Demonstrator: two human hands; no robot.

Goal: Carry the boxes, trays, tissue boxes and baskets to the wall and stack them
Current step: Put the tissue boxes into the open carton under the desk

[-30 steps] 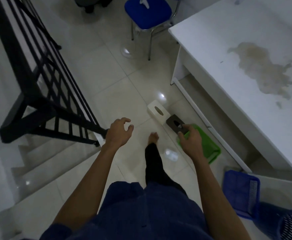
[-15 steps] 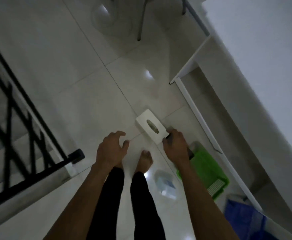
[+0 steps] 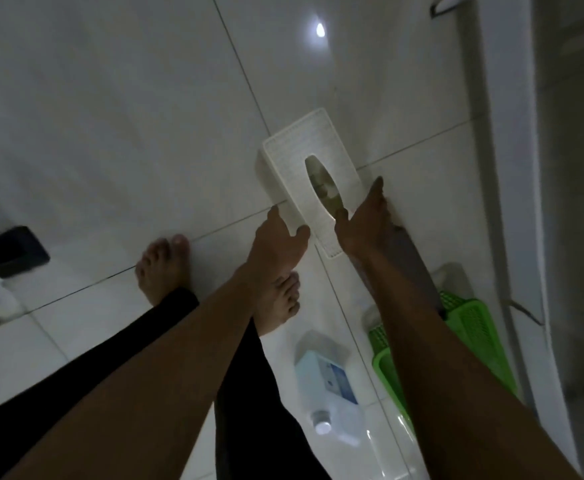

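A white tissue box [image 3: 301, 150] with an oval slot lies on the tiled floor ahead of my feet. My right hand [image 3: 361, 226] holds its near right edge, thumb on the lid beside the slot and fingers down the right side. My left hand [image 3: 276, 237] touches the box's near left corner with fingers stretched along the side. A dark tissue box [image 3: 410, 261] lies partly hidden under my right forearm, its far end on a green basket [image 3: 474, 327] by the desk base.
A pale plastic bottle [image 3: 332, 382] lies on the floor between my leg and the green basket. The white desk panel [image 3: 512, 202] runs along the right. The black foot of the stair railing [image 3: 13, 251] sits at the left.
I have bent lower and closer to the floor. Both hands moved forward onto the white tissue box; the right hand shifted from the dark box's end to the white box's edge.
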